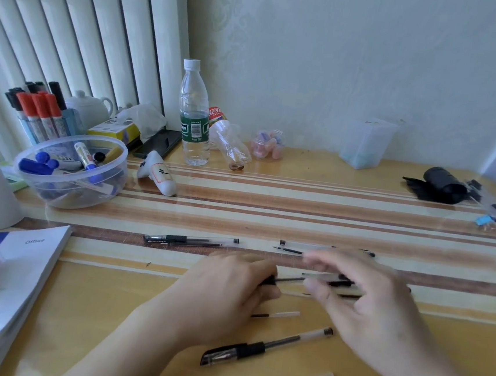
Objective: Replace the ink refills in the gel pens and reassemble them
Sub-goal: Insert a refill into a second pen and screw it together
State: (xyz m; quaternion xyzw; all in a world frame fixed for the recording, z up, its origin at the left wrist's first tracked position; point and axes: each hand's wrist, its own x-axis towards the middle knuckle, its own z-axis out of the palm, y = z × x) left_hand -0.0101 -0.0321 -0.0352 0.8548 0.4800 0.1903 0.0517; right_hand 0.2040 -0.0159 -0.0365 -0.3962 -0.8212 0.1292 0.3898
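A: At worktop (268, 217) centre, left hand (224, 291) pinches a pen's black end with a thin refill (289, 279) sticking out rightward.
B: Right hand (360, 301)?
A: Blurred; fingers curled round a clear pen barrel (323, 276) at that refill's end. A capped gel pen (264, 348) lies nearer.

This looks like a home study corner or a small office. At the upper left, vertical blinds (74, 28) hang beside a pale wallpapered wall (343, 60). The wooden worktop (269, 208) carries a cup of markers (36, 110), a teapot (89, 107), a water bottle (194, 113) and, at lower left, a book (10, 280) marked "Office".
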